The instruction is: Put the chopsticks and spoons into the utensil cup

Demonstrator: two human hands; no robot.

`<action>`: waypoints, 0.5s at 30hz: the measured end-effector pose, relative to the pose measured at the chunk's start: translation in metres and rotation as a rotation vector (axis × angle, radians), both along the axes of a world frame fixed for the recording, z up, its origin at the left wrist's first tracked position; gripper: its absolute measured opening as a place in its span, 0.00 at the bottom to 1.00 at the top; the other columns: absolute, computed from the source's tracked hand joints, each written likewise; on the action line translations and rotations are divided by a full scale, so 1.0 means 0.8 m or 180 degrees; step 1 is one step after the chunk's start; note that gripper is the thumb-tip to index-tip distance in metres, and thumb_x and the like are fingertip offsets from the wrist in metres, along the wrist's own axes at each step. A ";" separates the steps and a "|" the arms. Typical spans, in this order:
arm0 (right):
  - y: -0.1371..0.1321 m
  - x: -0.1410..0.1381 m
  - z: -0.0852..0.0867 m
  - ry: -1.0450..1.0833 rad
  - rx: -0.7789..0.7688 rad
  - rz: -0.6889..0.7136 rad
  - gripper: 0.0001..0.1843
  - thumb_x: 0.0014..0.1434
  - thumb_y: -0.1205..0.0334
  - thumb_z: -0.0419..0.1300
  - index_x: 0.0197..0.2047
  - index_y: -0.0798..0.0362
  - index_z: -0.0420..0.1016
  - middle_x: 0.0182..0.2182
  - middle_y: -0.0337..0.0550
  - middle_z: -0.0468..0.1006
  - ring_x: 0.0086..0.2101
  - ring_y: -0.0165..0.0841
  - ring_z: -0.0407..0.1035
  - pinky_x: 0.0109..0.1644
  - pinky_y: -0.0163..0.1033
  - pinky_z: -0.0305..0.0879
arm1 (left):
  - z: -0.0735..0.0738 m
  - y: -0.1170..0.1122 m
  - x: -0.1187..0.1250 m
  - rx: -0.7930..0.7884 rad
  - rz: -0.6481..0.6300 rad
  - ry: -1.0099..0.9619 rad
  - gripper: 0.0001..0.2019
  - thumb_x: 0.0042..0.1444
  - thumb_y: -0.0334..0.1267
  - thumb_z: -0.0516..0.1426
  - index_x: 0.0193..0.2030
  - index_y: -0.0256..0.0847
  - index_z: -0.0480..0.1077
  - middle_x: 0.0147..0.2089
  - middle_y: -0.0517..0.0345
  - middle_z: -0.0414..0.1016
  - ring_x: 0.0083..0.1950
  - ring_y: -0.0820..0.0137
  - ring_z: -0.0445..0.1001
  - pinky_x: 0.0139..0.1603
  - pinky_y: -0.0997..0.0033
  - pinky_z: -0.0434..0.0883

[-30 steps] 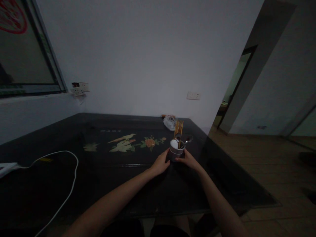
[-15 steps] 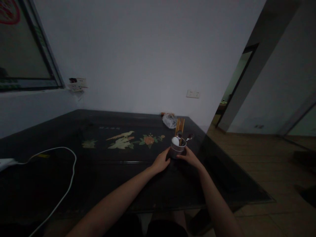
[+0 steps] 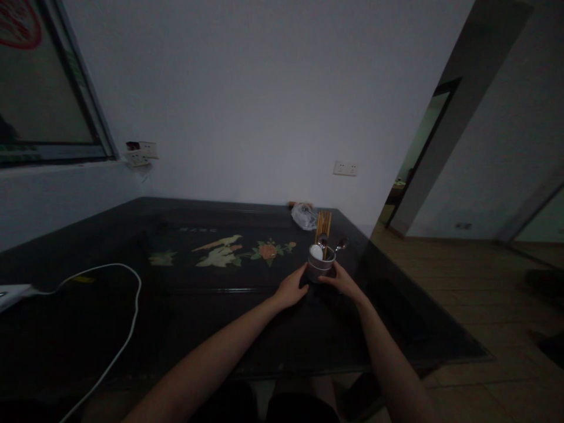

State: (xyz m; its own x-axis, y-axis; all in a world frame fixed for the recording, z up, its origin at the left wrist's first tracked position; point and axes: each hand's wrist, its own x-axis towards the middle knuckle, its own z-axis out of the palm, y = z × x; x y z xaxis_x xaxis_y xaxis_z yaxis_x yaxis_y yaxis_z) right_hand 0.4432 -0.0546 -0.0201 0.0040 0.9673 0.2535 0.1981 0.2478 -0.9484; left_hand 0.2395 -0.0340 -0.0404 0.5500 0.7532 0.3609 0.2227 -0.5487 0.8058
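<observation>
A pale utensil holder [image 3: 319, 269] stands upright on the dark table, right of its middle. Wooden chopsticks [image 3: 324, 223], metal spoons [image 3: 341, 244] and a round white thing [image 3: 316, 252] stick up from its top. Around the holder's left side curves my left hand [image 3: 291, 288], its thumb at the front. My right hand [image 3: 344, 283] grips the right side, with its thumb across the front. The fingers behind the holder are partly hidden.
Behind the holder, a clear plastic bag [image 3: 304, 216] lies near the wall. A white cable [image 3: 136, 305] loops over the left of the table [image 3: 229, 320] from a white power strip [image 3: 15, 295]. A dark flat object [image 3: 399, 308] lies on the right. A wall socket [image 3: 346, 168] is above.
Both hands stay on the utensil holder, which has not visibly moved on the table. The whole view has shifted slightly, so everything appears a little further right.
</observation>
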 end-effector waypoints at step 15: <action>0.000 0.004 -0.005 -0.0055 -0.0043 -0.0028 0.36 0.39 0.59 0.70 0.53 0.51 0.66 0.53 0.49 0.72 0.52 0.43 0.68 0.57 0.51 0.62 | 0.003 -0.002 0.001 -0.0032 0.0052 0.0053 0.35 0.49 0.32 0.56 0.66 0.41 0.53 0.65 0.48 0.59 0.65 0.58 0.59 0.65 0.54 0.57</action>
